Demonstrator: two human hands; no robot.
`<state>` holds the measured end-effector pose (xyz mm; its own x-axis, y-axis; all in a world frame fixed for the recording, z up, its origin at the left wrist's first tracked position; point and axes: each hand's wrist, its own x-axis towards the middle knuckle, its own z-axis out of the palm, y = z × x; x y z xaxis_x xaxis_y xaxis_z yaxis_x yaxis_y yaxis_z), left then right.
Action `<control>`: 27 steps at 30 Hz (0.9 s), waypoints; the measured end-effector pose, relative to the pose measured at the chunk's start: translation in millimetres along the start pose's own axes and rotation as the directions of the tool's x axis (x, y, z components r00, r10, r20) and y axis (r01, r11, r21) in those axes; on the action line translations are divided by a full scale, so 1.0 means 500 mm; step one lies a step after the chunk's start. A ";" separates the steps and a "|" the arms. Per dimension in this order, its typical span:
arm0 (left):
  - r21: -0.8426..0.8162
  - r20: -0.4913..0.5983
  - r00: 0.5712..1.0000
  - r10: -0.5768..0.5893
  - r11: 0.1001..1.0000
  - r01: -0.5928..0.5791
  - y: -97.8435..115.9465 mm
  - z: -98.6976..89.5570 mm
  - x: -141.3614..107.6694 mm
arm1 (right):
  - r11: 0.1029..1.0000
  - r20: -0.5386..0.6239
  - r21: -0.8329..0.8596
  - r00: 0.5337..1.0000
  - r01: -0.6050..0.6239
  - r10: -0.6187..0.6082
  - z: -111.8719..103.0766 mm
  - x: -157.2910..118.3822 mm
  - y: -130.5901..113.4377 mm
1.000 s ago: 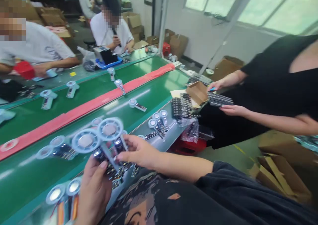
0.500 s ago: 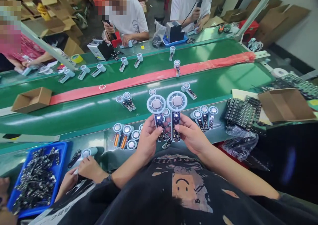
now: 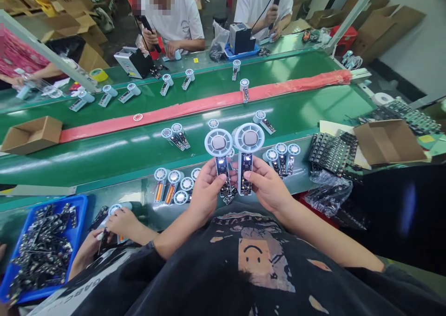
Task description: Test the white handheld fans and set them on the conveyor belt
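Two light-blue round-headed units with exposed black circuit boards stand side by side in front of my chest. My left hand point(image 3: 206, 188) is wrapped round the handle of the left unit point(image 3: 218, 142), thumb on its board. The right unit point(image 3: 249, 138) is gripped by my right hand point(image 3: 270, 183), its thumb also resting on the board. A small white light glows near the top of each board. Just below and between the handles, a loose circuit board point(image 3: 230, 195) lies on the bench. Similar units point(image 3: 174, 177) sit left of my hands, and others point(image 3: 281, 149) to the right.
A green conveyor point(image 3: 139, 155) carries more units and a red strip point(image 3: 209, 103). At the left, a blue tray point(image 3: 84, 213) holds small boards, beside a co-worker's hands point(image 3: 121, 223). Stacked circuit boards point(image 3: 332, 153) and a cardboard box point(image 3: 388, 141) are at the right. People sit opposite.
The view has shifted slightly, so the surroundings appear further left and higher. The right unit's head is a little higher and closer to the camera. Both hands keep their hold.
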<state>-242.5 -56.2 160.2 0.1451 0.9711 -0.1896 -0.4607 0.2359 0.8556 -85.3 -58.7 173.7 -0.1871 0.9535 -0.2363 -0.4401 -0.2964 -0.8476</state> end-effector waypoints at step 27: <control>-0.052 -0.007 1.000 0.016 0.999 -0.016 -0.012 0.000 -0.014 | 1.000 0.025 -0.011 1.000 -0.016 0.016 -0.002 -0.006 0.001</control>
<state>-240.7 -64.5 156.7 0.1317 0.9749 -0.1793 -0.5080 0.2217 0.8324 -84.0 -61.8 173.4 -0.2165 0.9468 -0.2381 -0.4275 -0.3112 -0.8488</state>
